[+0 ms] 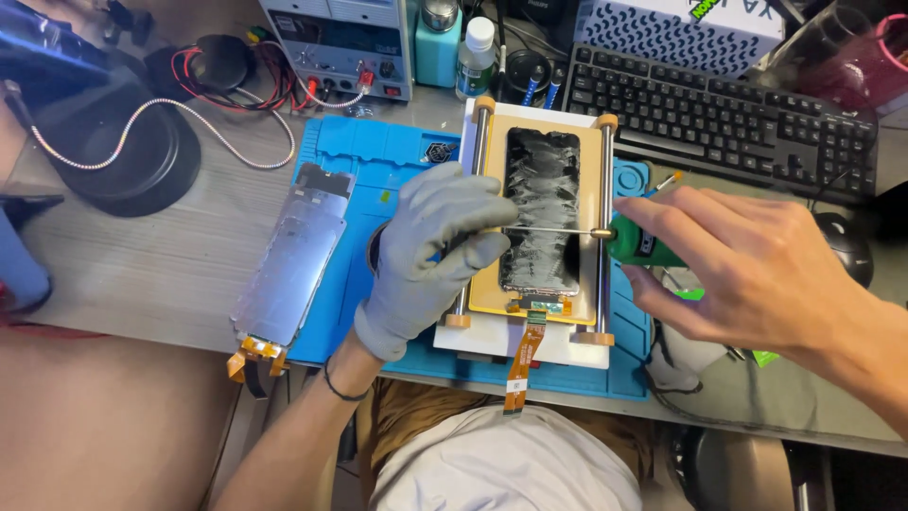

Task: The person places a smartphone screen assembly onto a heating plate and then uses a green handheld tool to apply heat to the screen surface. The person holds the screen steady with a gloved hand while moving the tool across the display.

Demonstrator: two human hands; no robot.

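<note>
- Phone screen panel point(541, 210): dark glass smeared with whitish residue, lying flat on the tan bed of a white separator machine point(492, 336) at the centre of the desk; an orange flex cable point(523, 360) hangs from its near end over the desk edge.
- Thin wire point(553, 230): stretched crosswise over the panel, between the two hands.
- Left hand point(430, 255): in a grey glove, fingers curled together over the left rail of the machine, closed around the left end of the wire.
- Right hand point(747, 270): bare, fingers gathered around a green handle point(643, 244) just beside the right rail; the wire's right end meets this handle.
- Blue work mat point(378, 156): lies under the machine.
- Second display panel point(293, 255): silvery and reflective, resting tilted over the mat's left edge, well apart from the machine, with orange connectors at its near end.
- Black keyboard point(728, 118): behind the right hand; a black mouse point(845, 248) lies to its right.
- Bench power supply point(340, 47): at the far edge, with red leads; a teal bottle point(439, 43) and a small clear bottle point(476, 57) stand beside it.
</note>
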